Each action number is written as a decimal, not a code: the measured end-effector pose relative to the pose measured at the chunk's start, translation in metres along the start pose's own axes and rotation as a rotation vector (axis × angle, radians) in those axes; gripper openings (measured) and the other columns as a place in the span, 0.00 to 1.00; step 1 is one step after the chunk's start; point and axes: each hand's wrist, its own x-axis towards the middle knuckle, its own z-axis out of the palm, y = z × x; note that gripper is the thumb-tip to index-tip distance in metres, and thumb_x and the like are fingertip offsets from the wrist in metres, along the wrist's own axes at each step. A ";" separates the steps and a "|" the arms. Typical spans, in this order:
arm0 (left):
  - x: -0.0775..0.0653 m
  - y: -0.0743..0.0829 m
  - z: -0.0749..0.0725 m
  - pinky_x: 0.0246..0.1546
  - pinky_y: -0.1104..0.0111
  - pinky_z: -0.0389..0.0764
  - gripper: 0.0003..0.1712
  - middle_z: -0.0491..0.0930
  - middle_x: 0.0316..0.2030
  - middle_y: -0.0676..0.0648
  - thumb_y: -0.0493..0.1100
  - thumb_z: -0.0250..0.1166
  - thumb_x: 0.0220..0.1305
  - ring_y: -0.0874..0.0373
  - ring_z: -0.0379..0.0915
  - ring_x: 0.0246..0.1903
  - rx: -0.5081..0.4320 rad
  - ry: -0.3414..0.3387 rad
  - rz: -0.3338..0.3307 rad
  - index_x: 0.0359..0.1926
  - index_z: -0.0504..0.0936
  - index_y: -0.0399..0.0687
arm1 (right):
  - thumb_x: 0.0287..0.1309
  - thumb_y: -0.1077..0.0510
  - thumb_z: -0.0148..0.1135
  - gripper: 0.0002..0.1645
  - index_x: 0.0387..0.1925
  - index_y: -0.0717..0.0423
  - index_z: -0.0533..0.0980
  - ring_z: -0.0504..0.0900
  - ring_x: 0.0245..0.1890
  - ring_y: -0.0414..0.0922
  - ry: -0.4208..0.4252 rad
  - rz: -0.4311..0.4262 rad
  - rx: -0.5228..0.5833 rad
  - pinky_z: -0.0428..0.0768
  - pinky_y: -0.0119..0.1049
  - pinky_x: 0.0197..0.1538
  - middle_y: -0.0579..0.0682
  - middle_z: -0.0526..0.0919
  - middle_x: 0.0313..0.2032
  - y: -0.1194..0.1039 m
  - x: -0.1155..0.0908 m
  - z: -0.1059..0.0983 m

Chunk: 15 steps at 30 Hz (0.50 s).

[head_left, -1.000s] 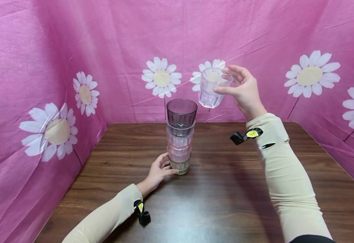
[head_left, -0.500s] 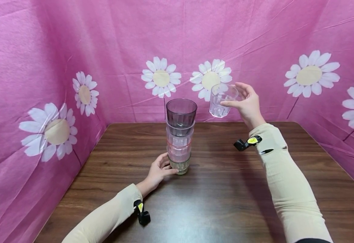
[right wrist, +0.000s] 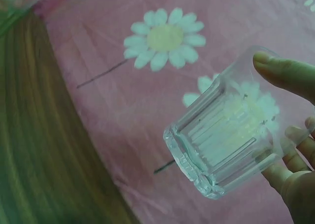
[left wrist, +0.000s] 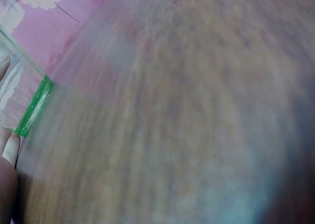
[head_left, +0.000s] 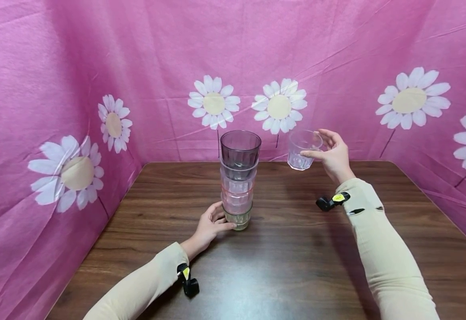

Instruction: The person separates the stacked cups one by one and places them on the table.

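A stack of nested glasses stands upright on the table in the head view. Its top one is a dark smoky glass (head_left: 240, 149); clear and red-rimmed ones sit below, and a greenish glass (head_left: 239, 221) is the base. My left hand (head_left: 209, 226) holds that base glass low down, thumb in front; the left wrist view shows only its green bottom edge (left wrist: 35, 106) and some fingertips. Right of the stack, my right hand (head_left: 334, 155) grips a clear faceted glass (head_left: 300, 159) near its rim between thumb and fingers. That glass is in the air, upright, apart from the stack.
The brown wooden table (head_left: 169, 191) reaches back to a pink cloth (head_left: 157, 58) printed with white daisies, which hangs behind and at both sides. A black wrist camera (head_left: 189, 284) sits on the left sleeve, another camera (head_left: 329, 203) on the right.
My right hand has lowered the clear glass and carried it to the right, away from the top of the stack. The left hand and the stack have stayed in place.
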 end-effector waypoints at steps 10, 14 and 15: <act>0.000 0.000 -0.001 0.51 0.65 0.79 0.42 0.72 0.62 0.34 0.23 0.72 0.50 0.44 0.75 0.54 0.000 -0.004 -0.014 0.66 0.65 0.30 | 0.31 0.82 0.77 0.46 0.55 0.53 0.73 0.75 0.57 0.44 0.049 0.015 -0.019 0.79 0.29 0.52 0.50 0.80 0.53 0.026 -0.007 -0.034; 0.000 -0.001 -0.001 0.51 0.64 0.80 0.42 0.72 0.62 0.33 0.23 0.72 0.50 0.45 0.76 0.54 0.015 -0.007 -0.001 0.66 0.65 0.29 | 0.32 0.83 0.75 0.45 0.53 0.51 0.73 0.76 0.53 0.41 0.095 0.032 -0.059 0.79 0.24 0.49 0.43 0.81 0.48 0.032 -0.009 -0.047; -0.001 -0.001 -0.001 0.52 0.64 0.80 0.42 0.72 0.62 0.33 0.23 0.73 0.50 0.45 0.76 0.54 0.016 -0.005 0.002 0.66 0.65 0.29 | 0.32 0.83 0.76 0.45 0.53 0.50 0.74 0.76 0.52 0.39 0.107 0.038 -0.079 0.78 0.23 0.49 0.41 0.81 0.48 0.033 -0.009 -0.051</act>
